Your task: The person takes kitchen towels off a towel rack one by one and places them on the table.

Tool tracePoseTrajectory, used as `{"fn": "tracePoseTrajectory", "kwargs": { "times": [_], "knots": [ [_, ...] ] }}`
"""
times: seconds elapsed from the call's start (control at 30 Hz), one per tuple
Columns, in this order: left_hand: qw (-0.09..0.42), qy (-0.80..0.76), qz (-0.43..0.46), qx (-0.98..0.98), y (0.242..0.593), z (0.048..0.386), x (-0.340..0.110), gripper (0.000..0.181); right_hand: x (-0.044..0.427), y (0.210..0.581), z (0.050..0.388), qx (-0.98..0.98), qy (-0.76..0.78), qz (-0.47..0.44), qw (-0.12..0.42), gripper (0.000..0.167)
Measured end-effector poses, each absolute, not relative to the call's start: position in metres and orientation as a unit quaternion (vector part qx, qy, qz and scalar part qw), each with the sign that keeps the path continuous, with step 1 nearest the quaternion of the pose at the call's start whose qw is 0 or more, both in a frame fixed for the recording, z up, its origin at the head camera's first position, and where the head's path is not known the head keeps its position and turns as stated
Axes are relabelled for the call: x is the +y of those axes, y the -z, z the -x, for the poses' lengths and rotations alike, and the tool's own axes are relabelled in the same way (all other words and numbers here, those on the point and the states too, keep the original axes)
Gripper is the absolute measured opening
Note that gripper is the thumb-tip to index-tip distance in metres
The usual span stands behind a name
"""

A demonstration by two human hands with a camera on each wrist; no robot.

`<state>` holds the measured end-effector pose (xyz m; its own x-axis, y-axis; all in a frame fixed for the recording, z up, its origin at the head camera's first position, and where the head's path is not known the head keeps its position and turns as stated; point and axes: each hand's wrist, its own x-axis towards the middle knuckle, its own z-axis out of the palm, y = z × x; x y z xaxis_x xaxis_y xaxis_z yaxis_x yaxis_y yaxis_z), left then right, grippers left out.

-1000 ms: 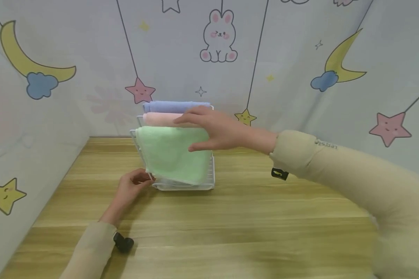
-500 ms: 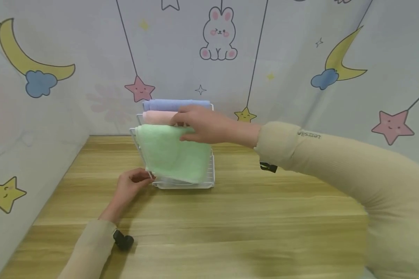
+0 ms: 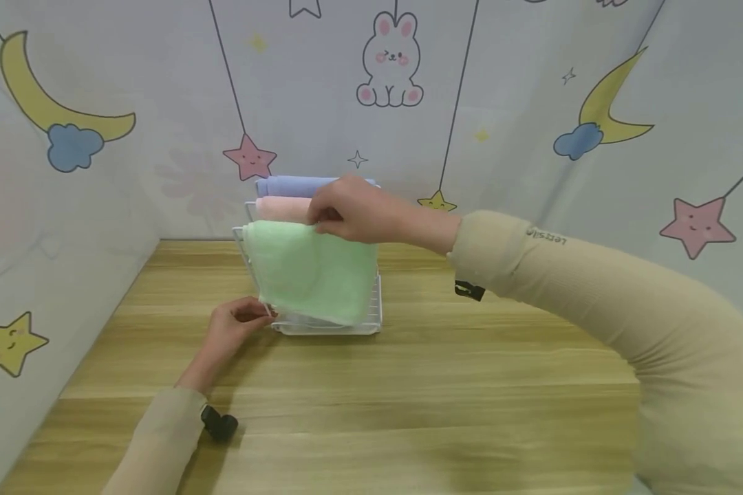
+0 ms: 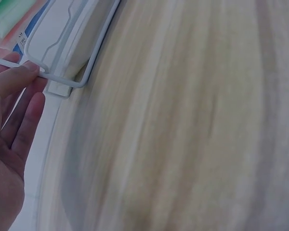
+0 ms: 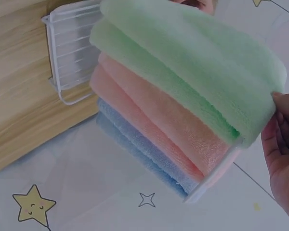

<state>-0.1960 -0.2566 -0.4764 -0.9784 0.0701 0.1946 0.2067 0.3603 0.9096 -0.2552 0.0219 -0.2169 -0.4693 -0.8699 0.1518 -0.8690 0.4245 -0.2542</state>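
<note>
A white wire rack stands on the table with three folded towels draped over its bars. The green towel hangs at the front, the pink towel behind it and the blue towel at the back. My right hand pinches the top edge of the green towel between thumb and fingers; the right wrist view shows the thumb on the fold of the cloth. Low at the rack's left side, my left hand pinches a white wire of the rack, seen closer in the left wrist view.
The wood-grain table carries the rack near its back edge. A light cloth wall printed with moons, stars and a rabbit stands behind and on both sides. A dark device is strapped at the left wrist.
My right hand has moved onto the top of the green towel, and its spread fingers have closed into a pinch on the edge. The left hand has stayed at the rack.
</note>
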Motion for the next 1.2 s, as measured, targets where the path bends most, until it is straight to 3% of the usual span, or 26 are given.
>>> {"fn": "tracePoseTrajectory", "kwargs": {
  "times": [0.27, 0.73, 0.93, 1.2],
  "knots": [
    [0.060, 0.551, 0.082, -0.828, 0.475, 0.198, -0.256, 0.017, 0.020, 0.220, 0.260, 0.842, 0.138, 0.521, 0.037, 0.030],
    [0.063, 0.562, 0.094, -0.819, 0.477, 0.199, -0.259, 0.017, 0.015, 0.224, 0.257, 0.840, 0.166, 0.517, -0.011, 0.009],
    [0.068, 0.564, 0.100, -0.817, 0.477, 0.199, -0.262, 0.016, 0.013, 0.227, 0.254, 0.831, 0.191, 0.521, -0.048, 0.010],
    [0.063, 0.548, 0.095, -0.829, 0.476, 0.200, -0.259, 0.019, 0.019, 0.223, 0.255, 0.851, 0.222, 0.474, -0.034, 0.016]
  ]
}}
